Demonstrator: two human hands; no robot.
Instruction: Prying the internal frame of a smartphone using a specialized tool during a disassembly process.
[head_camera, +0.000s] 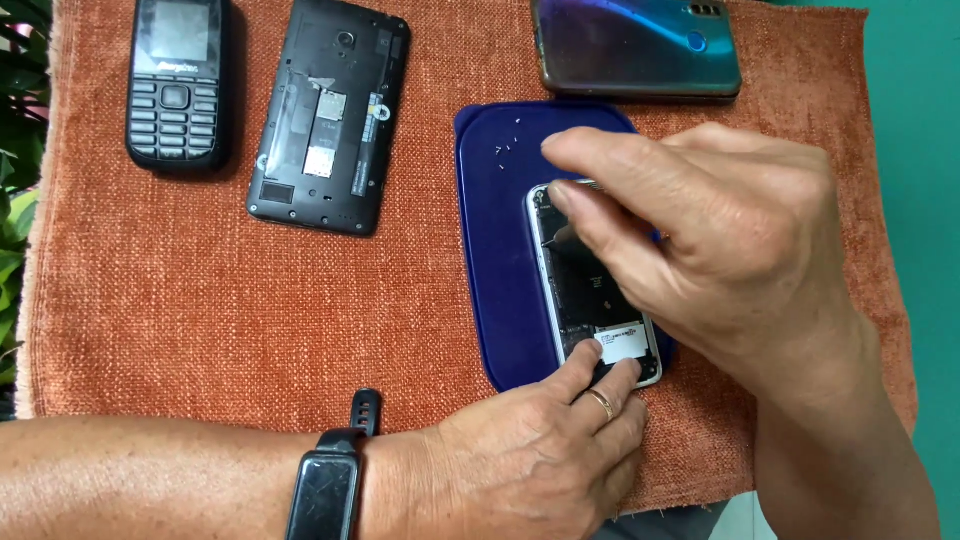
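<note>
Four phones: one opened phone (590, 300) under two hands, three apart.

Orange cloth (200, 300) bears keypad phone (176, 80), opened phone (330, 115), glossy phone (638, 48), blue lid (500, 260)

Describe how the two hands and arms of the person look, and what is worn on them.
Both forearms are bare; no sleeves are in view. The left hand has a thin gold-coloured ring on one finger. On the left wrist sits a black band with a long rectangular dark face and a loose strap end sticking up. The right hand shows no ring, watch or glove.
</note>
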